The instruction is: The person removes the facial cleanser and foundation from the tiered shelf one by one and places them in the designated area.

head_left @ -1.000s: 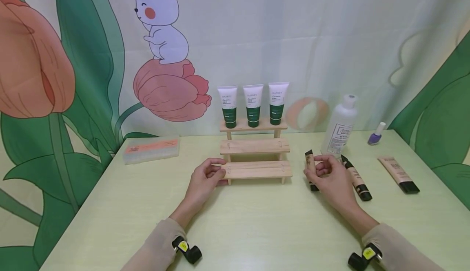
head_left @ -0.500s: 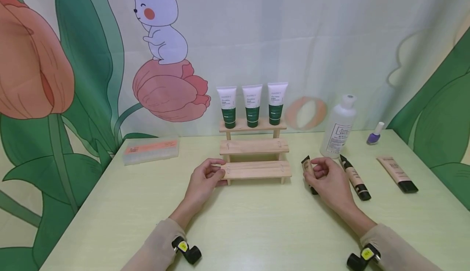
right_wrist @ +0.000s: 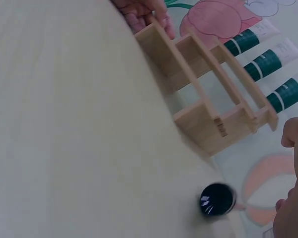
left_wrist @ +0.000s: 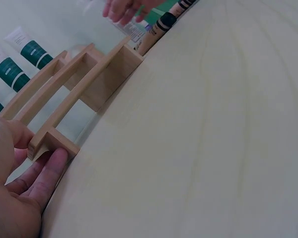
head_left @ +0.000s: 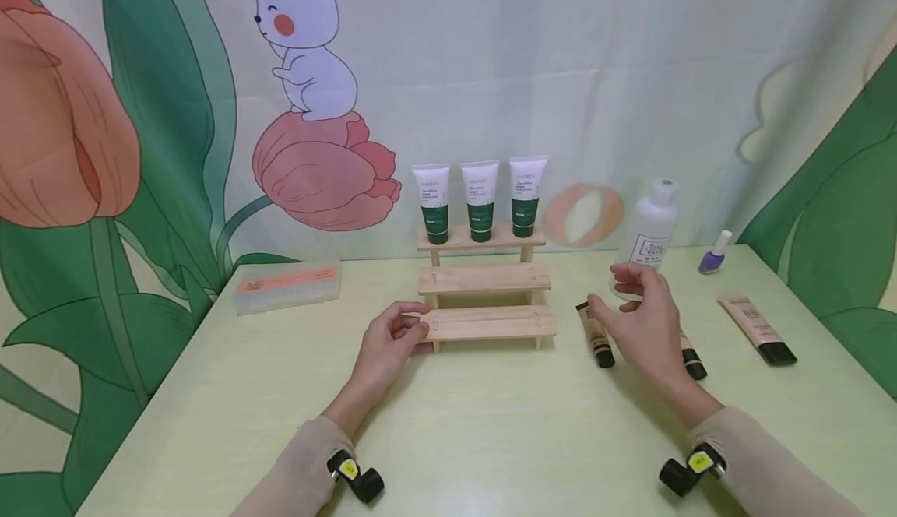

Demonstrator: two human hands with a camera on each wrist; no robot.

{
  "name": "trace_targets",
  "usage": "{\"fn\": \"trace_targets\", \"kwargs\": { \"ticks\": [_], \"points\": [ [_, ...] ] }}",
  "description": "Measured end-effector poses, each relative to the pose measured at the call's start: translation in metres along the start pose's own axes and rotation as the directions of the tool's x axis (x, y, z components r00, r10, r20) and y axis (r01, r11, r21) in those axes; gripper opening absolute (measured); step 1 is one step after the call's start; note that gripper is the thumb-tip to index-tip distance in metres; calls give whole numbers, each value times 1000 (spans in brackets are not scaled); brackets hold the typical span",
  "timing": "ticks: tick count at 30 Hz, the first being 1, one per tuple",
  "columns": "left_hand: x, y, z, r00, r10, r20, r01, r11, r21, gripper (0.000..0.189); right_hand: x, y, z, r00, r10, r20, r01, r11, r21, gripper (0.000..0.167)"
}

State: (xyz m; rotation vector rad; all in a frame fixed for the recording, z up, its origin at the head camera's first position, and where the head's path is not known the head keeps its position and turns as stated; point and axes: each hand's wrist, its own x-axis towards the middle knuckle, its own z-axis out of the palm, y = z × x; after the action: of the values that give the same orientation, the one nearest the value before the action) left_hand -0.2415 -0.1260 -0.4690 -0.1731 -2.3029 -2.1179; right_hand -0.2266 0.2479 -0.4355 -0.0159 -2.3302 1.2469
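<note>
My left hand [head_left: 381, 349] grips the left end of the bottom step of a three-tier wooden display stand [head_left: 490, 324], with its fingers under the step in the left wrist view. Three white-and-green squeeze tubes [head_left: 480, 204] stand upright along the top tier. My right hand [head_left: 648, 330] hovers with thumb and fingers apart, holding nothing. Just left of its thumb, a small beige tube with a black cap [head_left: 599, 344] lies on the table. A second black-capped beige tube [head_left: 692, 361] is partly hidden behind the right hand.
A white labelled bottle [head_left: 652, 229] stands behind the right hand. Farther right are a purple nail polish bottle [head_left: 713, 258] and another beige tube [head_left: 760, 330]. At the back left lies a flat translucent case [head_left: 289, 287]. A printed curtain [head_left: 462, 58] hangs behind the table.
My right hand has let go of the small beige tube, which now lies on the table, and has shifted slightly up and right. The left hand stays on the stand.
</note>
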Motion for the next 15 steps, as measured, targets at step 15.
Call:
{"fn": "trace_targets", "kwargs": {
  "ticks": [15],
  "points": [
    [2, 0, 0, 1000, -5, 2, 5, 1000, -9, 25, 45, -52, 22, 995, -86, -46, 97, 933, 347, 65]
  ]
}}
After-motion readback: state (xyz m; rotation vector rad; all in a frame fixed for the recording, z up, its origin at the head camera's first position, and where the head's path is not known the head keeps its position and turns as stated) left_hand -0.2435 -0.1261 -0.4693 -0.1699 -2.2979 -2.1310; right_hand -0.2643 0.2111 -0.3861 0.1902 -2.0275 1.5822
